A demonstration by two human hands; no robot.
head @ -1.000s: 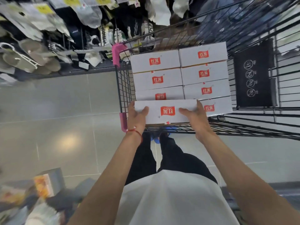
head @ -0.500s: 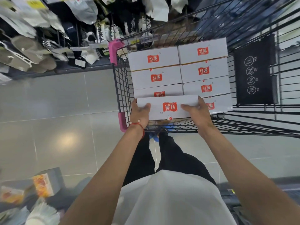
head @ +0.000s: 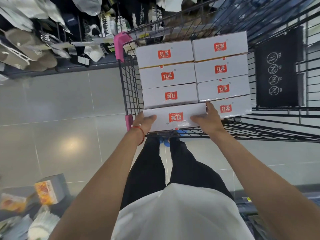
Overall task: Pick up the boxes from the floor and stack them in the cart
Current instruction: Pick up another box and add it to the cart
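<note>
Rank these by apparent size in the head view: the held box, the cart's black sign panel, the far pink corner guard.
Largest to smallest:
1. black sign panel
2. held box
3. far pink corner guard
The differences are plain; none look alike.

The grey tiled floor (head: 60,104) is carrying a black wire cart (head: 131,87), which is wearing pink guards (head: 121,44) on its two left corners. Inside, white boxes (head: 167,76) with red labels are lying in two columns side by side, four deep, each touching its neighbours. The left column's nearest box (head: 174,116) is lying at the cart's near edge, by the near-left corner, touching the box behind it (head: 170,96). The right column (head: 223,88) is running along the cart's right side. On the floor, blue shoes (head: 163,142) are standing just beneath the cart's near edge, and an orange-printed box (head: 46,190) is lying well apart, toward the near left, among blurred packages.
</note>
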